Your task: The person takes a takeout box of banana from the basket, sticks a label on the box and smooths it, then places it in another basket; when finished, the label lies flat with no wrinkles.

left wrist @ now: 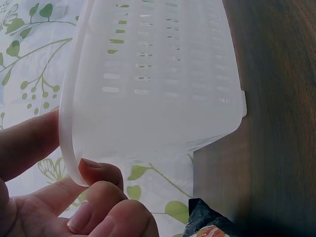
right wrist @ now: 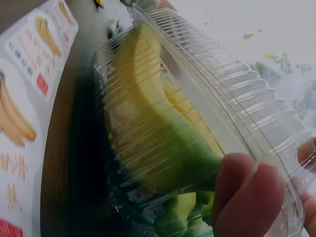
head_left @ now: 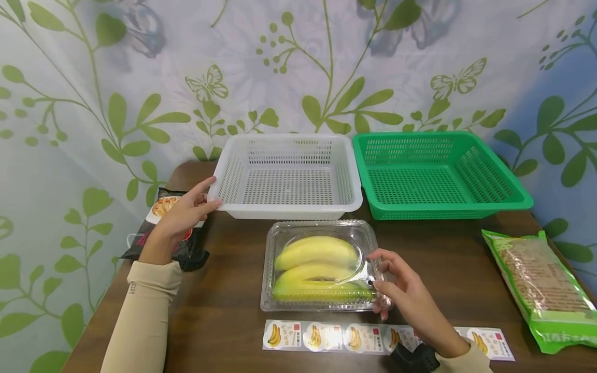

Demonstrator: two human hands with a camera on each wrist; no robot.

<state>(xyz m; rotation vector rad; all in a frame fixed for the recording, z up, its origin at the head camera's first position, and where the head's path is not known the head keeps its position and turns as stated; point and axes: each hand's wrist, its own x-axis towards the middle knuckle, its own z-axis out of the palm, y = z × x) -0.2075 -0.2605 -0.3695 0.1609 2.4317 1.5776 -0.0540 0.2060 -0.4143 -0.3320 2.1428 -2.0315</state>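
Note:
A clear plastic clamshell box with several bananas inside sits at the middle of the table. My right hand grips its right edge, thumb on the near side and fingers over the lid; in the right wrist view the thumb presses the box's rim. Behind the box stands a white plastic basket. My left hand pinches the near left corner of its rim, one fingertip curled against the rim in the left wrist view. Nothing lies in the basket.
A green basket stands right of the white one. At the right edge lies a green-trimmed food bag. Under my left forearm is a black packet. A strip of banana stickers lies before the box. A patterned curtain hangs behind.

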